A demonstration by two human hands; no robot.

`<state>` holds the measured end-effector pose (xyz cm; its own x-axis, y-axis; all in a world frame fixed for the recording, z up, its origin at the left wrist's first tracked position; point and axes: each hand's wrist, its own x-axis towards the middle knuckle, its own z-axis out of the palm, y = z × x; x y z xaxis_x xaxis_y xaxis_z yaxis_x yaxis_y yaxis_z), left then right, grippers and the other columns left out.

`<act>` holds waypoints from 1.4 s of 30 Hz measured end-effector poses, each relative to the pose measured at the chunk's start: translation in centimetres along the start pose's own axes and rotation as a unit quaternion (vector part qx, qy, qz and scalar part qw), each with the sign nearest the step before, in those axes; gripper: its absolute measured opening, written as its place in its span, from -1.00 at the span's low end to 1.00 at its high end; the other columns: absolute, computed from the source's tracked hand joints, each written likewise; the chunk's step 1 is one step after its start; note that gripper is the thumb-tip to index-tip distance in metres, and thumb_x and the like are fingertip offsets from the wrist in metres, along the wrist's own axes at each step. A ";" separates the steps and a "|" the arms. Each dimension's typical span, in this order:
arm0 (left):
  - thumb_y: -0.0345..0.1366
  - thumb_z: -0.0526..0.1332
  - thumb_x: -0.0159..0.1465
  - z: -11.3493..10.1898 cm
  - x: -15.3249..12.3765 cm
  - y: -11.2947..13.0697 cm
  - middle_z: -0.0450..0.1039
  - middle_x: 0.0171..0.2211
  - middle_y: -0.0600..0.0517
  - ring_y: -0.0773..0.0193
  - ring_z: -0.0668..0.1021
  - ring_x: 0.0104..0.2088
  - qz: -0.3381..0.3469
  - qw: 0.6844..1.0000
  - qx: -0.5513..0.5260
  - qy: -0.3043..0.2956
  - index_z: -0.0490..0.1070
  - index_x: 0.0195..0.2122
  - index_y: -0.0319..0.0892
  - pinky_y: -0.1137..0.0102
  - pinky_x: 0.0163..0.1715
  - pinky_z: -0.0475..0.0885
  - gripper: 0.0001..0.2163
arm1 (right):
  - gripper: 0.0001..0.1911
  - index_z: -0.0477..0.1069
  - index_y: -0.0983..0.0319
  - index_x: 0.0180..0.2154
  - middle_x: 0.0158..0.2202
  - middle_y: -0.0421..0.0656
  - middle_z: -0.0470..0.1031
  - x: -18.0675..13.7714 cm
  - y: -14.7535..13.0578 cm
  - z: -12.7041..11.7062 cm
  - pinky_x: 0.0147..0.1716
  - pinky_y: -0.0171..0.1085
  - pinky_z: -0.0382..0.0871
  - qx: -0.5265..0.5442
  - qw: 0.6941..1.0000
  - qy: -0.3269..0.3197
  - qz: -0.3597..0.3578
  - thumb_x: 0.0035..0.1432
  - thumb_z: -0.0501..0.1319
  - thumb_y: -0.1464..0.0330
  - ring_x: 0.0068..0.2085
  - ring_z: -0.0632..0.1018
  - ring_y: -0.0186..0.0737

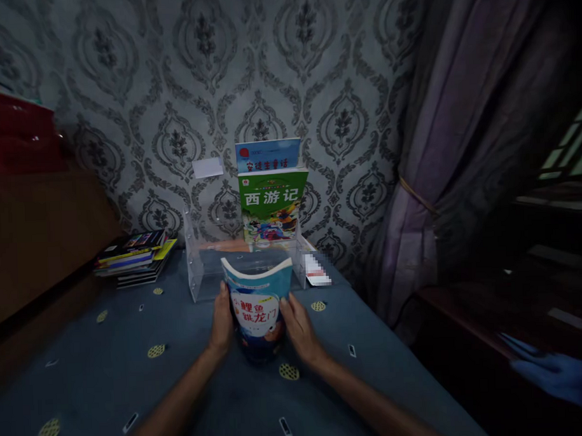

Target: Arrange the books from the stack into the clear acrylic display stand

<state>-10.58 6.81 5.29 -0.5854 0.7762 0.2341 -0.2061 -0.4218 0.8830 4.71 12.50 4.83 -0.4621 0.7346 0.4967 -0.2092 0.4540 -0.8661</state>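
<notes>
Between both hands is a blue paperback book (pixel 257 318), upright and bowed, its front cover towards me with red lettering on a white patch. My left hand (pixel 221 322) grips its left edge and my right hand (pixel 298 326) grips its right edge; some fingers are hidden behind it. Just beyond stands a clear acrylic book rack (pixel 193 266), partly covered by the held book. In the rack's rear tier, on the right, a green book (pixel 274 203) leans in front of a blue book (pixel 268 154), whose top alone shows.
Left of the rack lies a stack of books (pixel 137 256) on the blue patterned tablecloth (pixel 182 387). A brown box (pixel 43 233) with a red item (pixel 15 132) on top borders the left side. A tied purple curtain (pixel 416 239) hangs at the right. Patterned wallpaper rises behind.
</notes>
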 end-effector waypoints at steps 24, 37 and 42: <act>0.40 0.34 -0.09 -2.8 -5.4 -2.9 0.42 0.13 -0.21 -0.23 0.40 0.22 0.049 0.970 0.238 -0.014 0.21 0.31 -0.11 -0.06 0.21 0.33 0.02 | -0.46 0.48 0.19 -0.07 -0.31 -0.11 0.53 -3.5 -1.3 -2.3 -0.12 -0.17 0.47 -0.047 0.990 -0.092 0.094 0.31 0.03 -0.09 -0.28 0.50 -0.13; 0.31 0.44 -0.14 -2.2 -5.2 -2.6 0.41 0.08 -0.21 -0.20 0.48 0.14 0.052 0.976 0.209 -0.028 0.17 0.26 -0.16 0.01 0.12 0.44 0.04 | -0.33 0.50 0.25 0.04 -0.16 0.01 0.59 -3.0 -1.5 -2.7 -0.02 -0.07 0.46 -0.038 0.983 -0.136 0.116 0.30 0.00 -0.14 -0.16 0.55 -0.03; 0.35 0.42 -0.16 -1.6 -5.0 -2.6 0.38 0.13 -0.24 -0.20 0.46 0.17 0.048 0.982 0.181 -0.024 0.16 0.24 -0.15 0.00 0.20 0.37 0.04 | -0.30 0.51 0.22 0.01 -0.15 0.02 0.60 -3.2 -1.3 -2.7 -0.02 -0.06 0.48 -0.056 0.981 -0.122 0.139 0.27 0.00 -0.19 -0.12 0.58 0.02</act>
<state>-8.34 3.23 1.20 -0.5485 0.7665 0.3340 0.1452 -0.3061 0.9409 8.80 10.91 4.47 -0.6829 0.7019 0.2024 0.0438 0.3160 -0.9477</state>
